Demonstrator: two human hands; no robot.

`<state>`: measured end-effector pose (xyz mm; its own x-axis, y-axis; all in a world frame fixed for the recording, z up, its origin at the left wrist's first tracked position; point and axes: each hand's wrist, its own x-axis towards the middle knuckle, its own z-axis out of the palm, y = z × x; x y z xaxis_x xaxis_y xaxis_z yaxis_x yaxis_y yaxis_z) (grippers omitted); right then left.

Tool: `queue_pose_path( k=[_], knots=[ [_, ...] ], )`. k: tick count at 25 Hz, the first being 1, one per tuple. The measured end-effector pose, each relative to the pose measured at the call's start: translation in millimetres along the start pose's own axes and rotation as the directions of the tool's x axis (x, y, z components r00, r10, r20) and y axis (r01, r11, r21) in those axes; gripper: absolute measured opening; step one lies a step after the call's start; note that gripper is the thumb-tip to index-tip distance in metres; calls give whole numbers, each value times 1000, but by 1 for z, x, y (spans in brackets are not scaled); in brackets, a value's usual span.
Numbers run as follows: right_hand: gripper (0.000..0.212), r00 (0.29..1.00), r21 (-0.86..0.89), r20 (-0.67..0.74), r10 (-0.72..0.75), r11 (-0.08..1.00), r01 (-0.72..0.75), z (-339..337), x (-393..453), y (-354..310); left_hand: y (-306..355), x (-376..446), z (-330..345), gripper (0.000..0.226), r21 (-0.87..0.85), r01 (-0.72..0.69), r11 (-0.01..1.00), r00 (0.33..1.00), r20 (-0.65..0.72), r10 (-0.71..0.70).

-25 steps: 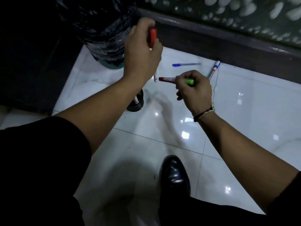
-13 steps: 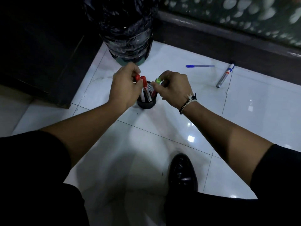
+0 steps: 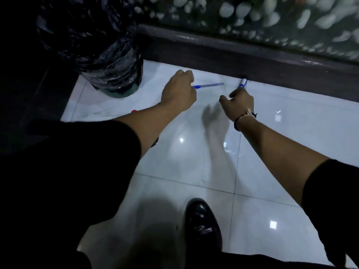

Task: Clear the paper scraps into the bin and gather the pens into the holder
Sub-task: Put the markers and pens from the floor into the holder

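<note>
A blue pen (image 3: 208,85) lies on the white floor tile by the dark skirting. My left hand (image 3: 179,90) reaches over its left end, and its curled fingers pinch the cap end. A white marker with a blue cap (image 3: 242,83) lies to the right, with only its far end showing. My right hand (image 3: 240,102) is lowered over the rest of the marker, thumb spread to the left. The pen holder is almost hidden behind my left forearm; only a red pen tip (image 3: 133,111) peeks out. The bin (image 3: 110,61), lined with a black bag, stands at the back left.
A dark skirting board (image 3: 252,61) and patterned wall close off the back. Dark furniture fills the left side. My black shoe (image 3: 202,220) stands on the tiles near the bottom, with my dark-clothed knees at both lower corners.
Both hands have left the pen holder, where they put down red and green markers, and moved forward. The left hand now reaches the blue pen and the right hand the blue-capped marker.
</note>
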<state>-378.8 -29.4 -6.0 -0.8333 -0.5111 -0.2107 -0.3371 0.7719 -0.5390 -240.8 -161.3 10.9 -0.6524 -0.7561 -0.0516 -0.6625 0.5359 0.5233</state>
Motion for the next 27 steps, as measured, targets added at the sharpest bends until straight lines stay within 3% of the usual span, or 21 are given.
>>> queue_pose_path(
  k=[2, 5, 10, 12, 15, 18, 21, 24, 27],
  knots=[
    [60, 993, -66, 40, 111, 992, -108, -2, 27, 6, 10, 27, 27, 30, 115, 46, 992, 987, 149, -63],
    [86, 975, -152, 144, 172, 977, -150, 5, 48, 6, 8, 47, 56, 30, 246, -6, 969, 967, 249, -57],
    [62, 963, -43, 114, 245, 969, -242, 21, 50, 27, 4, 59, 77, 30, 361, -99, 927, 974, 227, 16],
    [50, 948, -76, 141, 284, 958, -276, 18, 49, 33, 10, 54, 77, 27, 361, -112, 926, 973, 230, 27],
    [33, 958, -52, 179, 222, 975, -216, 18, 34, 32, 15, 42, 66, 20, 260, -52, 964, 978, 210, -4],
    [29, 978, 242, 171, 124, 956, -164, 27, -11, 14, 11, 30, 22, 20, -17, 60, 998, 998, 30, -60],
    [21, 971, 519, 239, -25, 848, -106, 38, -56, -15, -1, 5, -36, 13, -158, 27, 987, 990, -129, -48],
    [18, 949, 563, 259, -177, 826, 0, 43, -83, -51, -15, -26, -90, 11, -302, 4, 953, 980, -188, -64],
    [17, 923, 576, 208, -325, 803, 152, 40, -107, -88, -28, -67, -136, 11, -334, 14, 943, 966, -239, -99]
  ],
)
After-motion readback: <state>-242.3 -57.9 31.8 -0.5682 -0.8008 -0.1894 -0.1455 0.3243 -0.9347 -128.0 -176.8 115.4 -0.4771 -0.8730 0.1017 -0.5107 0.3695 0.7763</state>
